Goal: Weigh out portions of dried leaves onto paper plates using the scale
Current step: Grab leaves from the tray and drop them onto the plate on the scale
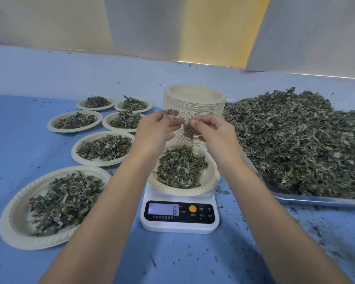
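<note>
Both hands are up over the white digital kitchen scale [180, 217], which sits near the front of the blue-covered bench [19, 124]. The pale round paper plate [210, 181] on the scale lies straight below them. It carries a loose mound of dried green leaves [180, 167], and the display shows a 6.

The right hand [215, 134] pinches a small clump of leaves [188, 130] between thumb and fingertips, holding it above the far edge of that plate. The left hand [158, 128] is just beside it, with its fingers [173, 120] curled round a few more leaf scraps [168, 112].

Any drop from here goes straight down. The plate is beneath the fingers and a little nearer the person than the clump, and the right hand's pinch is the one better placed over it. To my eye the portion is being topped up pinch by pinch against the reading.

Just to the right of the scale, a shallow metal tray [316, 200] holds the big heap of loose leaves [295, 140]. Behind the hands stands a tall stack of empty paper plates [203, 110]. Six filled plates [9, 224] lie off to the left.
</note>
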Demonstrator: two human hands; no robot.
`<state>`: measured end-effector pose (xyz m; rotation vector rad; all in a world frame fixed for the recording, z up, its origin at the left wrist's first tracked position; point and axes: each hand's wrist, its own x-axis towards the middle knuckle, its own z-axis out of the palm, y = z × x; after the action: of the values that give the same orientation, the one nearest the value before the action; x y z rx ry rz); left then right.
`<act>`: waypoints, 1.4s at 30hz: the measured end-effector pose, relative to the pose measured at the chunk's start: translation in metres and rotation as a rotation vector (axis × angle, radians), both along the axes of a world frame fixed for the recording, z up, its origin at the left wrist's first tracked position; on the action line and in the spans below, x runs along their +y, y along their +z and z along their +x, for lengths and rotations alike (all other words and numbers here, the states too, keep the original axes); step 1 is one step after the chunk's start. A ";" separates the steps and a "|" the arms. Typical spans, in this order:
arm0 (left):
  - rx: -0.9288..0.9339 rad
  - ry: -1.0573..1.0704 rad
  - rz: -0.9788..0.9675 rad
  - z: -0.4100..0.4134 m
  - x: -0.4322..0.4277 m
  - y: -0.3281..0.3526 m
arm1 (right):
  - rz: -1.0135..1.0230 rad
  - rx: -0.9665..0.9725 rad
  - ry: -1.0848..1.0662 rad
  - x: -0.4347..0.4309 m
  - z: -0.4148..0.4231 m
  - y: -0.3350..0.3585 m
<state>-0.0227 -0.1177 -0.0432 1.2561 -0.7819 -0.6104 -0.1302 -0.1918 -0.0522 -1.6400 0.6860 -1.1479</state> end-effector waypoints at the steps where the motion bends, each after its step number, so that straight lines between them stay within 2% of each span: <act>1: 0.001 0.001 0.000 0.000 0.000 0.000 | -0.003 0.003 0.017 0.000 0.000 0.000; 5: -0.007 0.007 0.008 0.001 0.001 0.000 | -0.014 0.031 0.044 0.000 0.001 -0.001; 10: -0.117 0.028 0.066 0.000 -0.002 -0.003 | -0.009 0.013 0.073 0.002 0.002 0.000; 16: -0.477 0.015 0.133 -0.005 -0.003 -0.006 | -0.125 -0.025 0.191 0.009 0.004 0.000; 21: -0.667 -0.035 0.174 -0.004 -0.004 -0.009 | -0.170 -0.007 0.106 0.006 0.004 -0.001; 31: -0.705 0.059 0.100 -0.004 -0.004 -0.009 | -0.054 -0.080 0.037 0.004 0.003 0.000; 42: -0.664 0.080 0.137 -0.004 -0.004 -0.009 | -0.059 -0.080 0.030 0.004 0.002 0.000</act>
<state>-0.0263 -0.1213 -0.0526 1.6339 -1.2410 -0.1700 -0.1283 -0.1880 -0.0517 -1.6388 0.5791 -1.2157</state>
